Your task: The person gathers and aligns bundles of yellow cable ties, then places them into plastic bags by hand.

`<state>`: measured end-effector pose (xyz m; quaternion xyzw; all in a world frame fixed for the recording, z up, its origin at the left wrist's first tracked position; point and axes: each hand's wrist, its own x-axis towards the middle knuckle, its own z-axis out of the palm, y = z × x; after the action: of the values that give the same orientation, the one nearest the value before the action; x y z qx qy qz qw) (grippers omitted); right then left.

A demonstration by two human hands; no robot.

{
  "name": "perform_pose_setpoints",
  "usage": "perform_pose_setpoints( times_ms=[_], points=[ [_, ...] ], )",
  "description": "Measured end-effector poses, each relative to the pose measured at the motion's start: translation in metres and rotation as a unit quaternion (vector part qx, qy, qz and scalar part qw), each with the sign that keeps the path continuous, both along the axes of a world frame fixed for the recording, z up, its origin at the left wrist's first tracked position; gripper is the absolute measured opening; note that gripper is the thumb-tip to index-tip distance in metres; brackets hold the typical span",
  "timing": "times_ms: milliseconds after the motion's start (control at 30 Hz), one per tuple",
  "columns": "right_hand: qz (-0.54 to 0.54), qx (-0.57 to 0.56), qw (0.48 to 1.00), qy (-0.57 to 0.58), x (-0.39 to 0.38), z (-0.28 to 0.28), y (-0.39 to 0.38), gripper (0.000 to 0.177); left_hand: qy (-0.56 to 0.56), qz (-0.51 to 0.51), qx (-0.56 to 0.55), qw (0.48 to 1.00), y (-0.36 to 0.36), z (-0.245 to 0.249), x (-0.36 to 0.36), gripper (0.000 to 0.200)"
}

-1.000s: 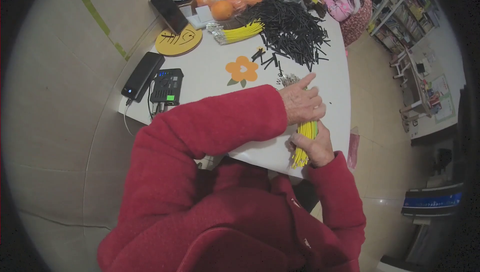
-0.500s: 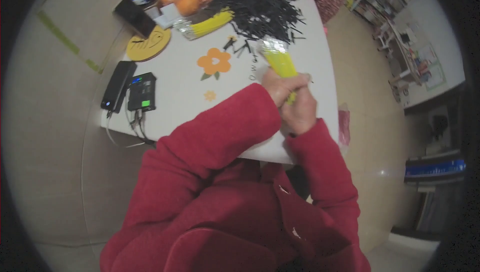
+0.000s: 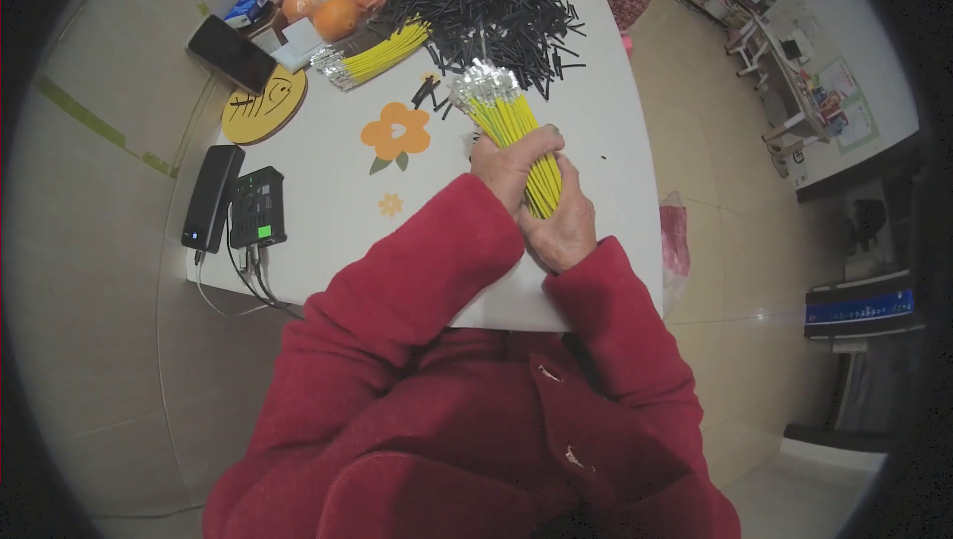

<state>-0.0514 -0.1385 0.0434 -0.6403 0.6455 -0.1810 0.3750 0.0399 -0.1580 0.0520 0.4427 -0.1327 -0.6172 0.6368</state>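
Observation:
A bundle of yellow wires [image 3: 511,120] with silver metal ends is held above the white table [image 3: 447,271], tilted with the silver ends up and to the left. My left hand [image 3: 516,157] is wrapped round its middle. Lower down, my right hand [image 3: 561,228] closes on the bundle near its bottom end. Just beyond the silver ends lies a heap of short black tube pieces [image 3: 486,13]. A second yellow wire bundle [image 3: 392,51] rests on the table to the left of that heap.
Oranges in clear plastic [image 3: 336,18] stand at the back left. A phone [image 3: 231,55] leans by a round yellow board [image 3: 260,122]. Two black devices, a power bank [image 3: 212,200] and a box with cables [image 3: 260,206], lie at the left edge. A pink bag [image 3: 675,241] hangs at the right.
The held bundle has shifted left within the view, and its silver ends now look more fanned out. The whole scene has also moved a little left. Both hands stay on the bundle.

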Motion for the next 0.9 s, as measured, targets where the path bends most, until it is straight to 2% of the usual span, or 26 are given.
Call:
perform_pose_setpoints(
  times_ms=[67, 167, 267, 367, 400, 467, 567, 600, 633, 667, 767, 900],
  points=[
    [0.005, -0.057, 0.998, -0.019, 0.0, -0.014, -0.002, 0.067, -0.071, -0.032, -0.027, 0.997, 0.006, 0.004, 0.003, 0.02],
    [-0.011, -0.146, 0.987, -0.064, 0.001, -0.012, -0.005, 0.049, -0.09, -0.056, -0.022, 0.994, 0.005, 0.0, 0.006, 0.019],
    [0.006, -0.16, 0.979, -0.125, 0.006, -0.021, -0.006, 0.03, -0.111, -0.086, -0.02, 0.99, 0.003, -0.004, 0.007, 0.022],
    [0.158, -0.095, 0.982, -0.042, 0.0, -0.005, -0.008, 0.054, -0.133, -0.119, -0.018, 0.984, 0.003, -0.008, 0.008, 0.027],
    [0.179, -0.071, 0.981, -0.032, -0.005, -0.002, -0.009, 0.059, -0.137, -0.126, -0.019, 0.982, 0.003, -0.009, 0.009, 0.028],
    [0.259, 0.029, 0.965, 0.01, -0.014, 0.004, -0.013, 0.078, -0.153, -0.15, -0.022, 0.977, 0.002, -0.009, 0.01, 0.033],
    [0.22, 0.036, 0.969, 0.109, -0.024, 0.036, -0.011, 0.055, -0.067, -0.116, -0.055, 0.989, 0.0, -0.011, 0.007, 0.016],
    [0.199, -0.033, 0.977, 0.069, -0.031, 0.034, -0.018, 0.043, -0.076, -0.124, -0.053, 0.988, 0.001, -0.01, 0.009, 0.016],
    [0.157, -0.168, 0.973, -0.012, -0.04, 0.032, -0.024, 0.021, -0.092, -0.139, -0.047, 0.985, 0.002, -0.009, 0.01, 0.018],
    [0.109, -0.299, 0.944, -0.09, -0.049, 0.03, -0.029, 0.012, -0.108, -0.156, -0.041, 0.981, 0.003, -0.008, 0.009, 0.02],
    [0.111, -0.426, 0.883, -0.165, -0.038, 0.047, -0.036, 0.01, -0.116, -0.189, -0.061, 0.973, 0.011, -0.002, 0.007, 0.015],
    [0.172, -0.477, 0.837, -0.204, -0.027, 0.035, -0.044, 0.017, -0.15, -0.269, -0.075, 0.948, 0.018, 0.005, 0.005, 0.006]
  ],
)
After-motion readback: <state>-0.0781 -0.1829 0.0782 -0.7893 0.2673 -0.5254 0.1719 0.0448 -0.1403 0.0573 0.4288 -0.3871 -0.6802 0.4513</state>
